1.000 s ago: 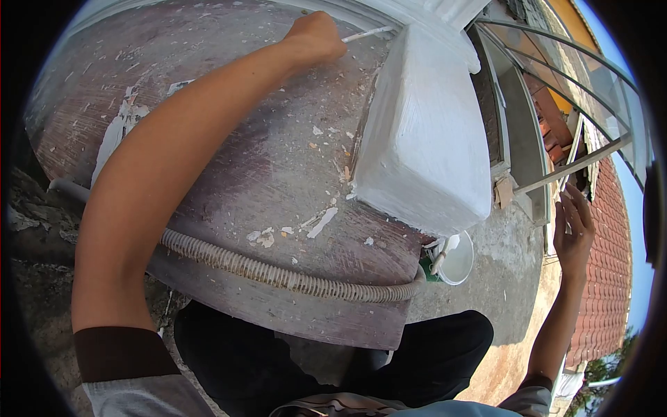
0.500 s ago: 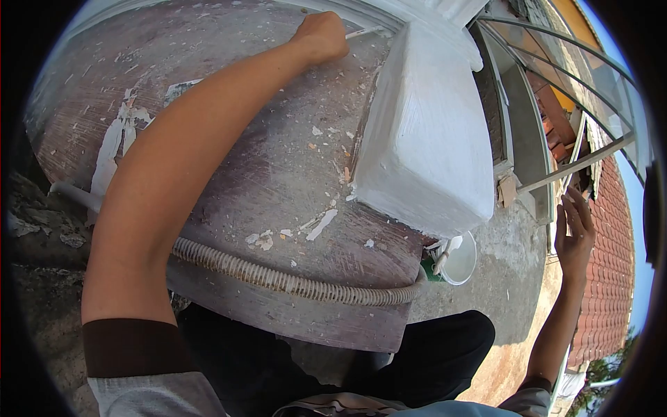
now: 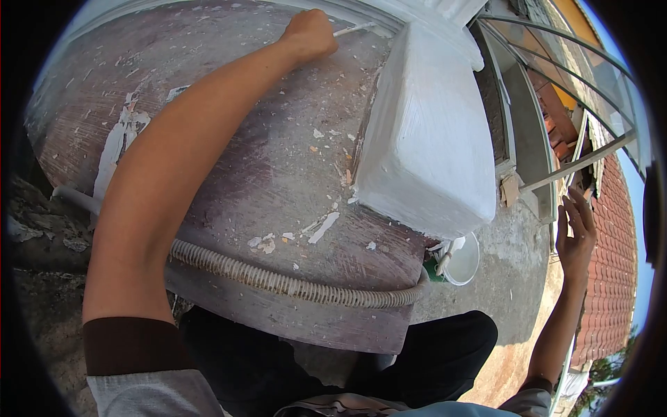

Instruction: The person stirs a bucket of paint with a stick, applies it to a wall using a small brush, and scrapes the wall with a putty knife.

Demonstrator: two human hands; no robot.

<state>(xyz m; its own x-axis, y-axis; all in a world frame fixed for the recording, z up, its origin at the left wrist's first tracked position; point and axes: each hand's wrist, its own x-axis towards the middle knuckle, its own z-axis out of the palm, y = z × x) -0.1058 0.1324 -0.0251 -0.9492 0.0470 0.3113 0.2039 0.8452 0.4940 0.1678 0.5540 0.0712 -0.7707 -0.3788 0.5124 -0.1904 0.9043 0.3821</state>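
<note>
My left hand (image 3: 308, 36) is closed round a slim paintbrush (image 3: 356, 30), reaching across the worn, reddish-grey ledge. The brush's pale tip is at the foot of the white moulding (image 3: 389, 21), by the back corner of a white-painted block (image 3: 431, 132). Its handle is mostly hidden in my fist. Off to the far right, my right hand (image 3: 575, 226) is raised with its fingers apart and holds nothing visible. It lies in front of the red tiled roof, below a metal bar.
Paint flakes (image 3: 323, 228) litter the ledge (image 3: 236, 174). A ribbed hose (image 3: 278, 281) runs along its front edge, close to my knees. Below the block stands a white bucket (image 3: 464, 260) with a handled tool in it. A metal-framed glass canopy (image 3: 577, 76) rises at the right.
My left hand and the brush have shifted slightly left along the foot of the moulding. My right hand is almost unchanged.
</note>
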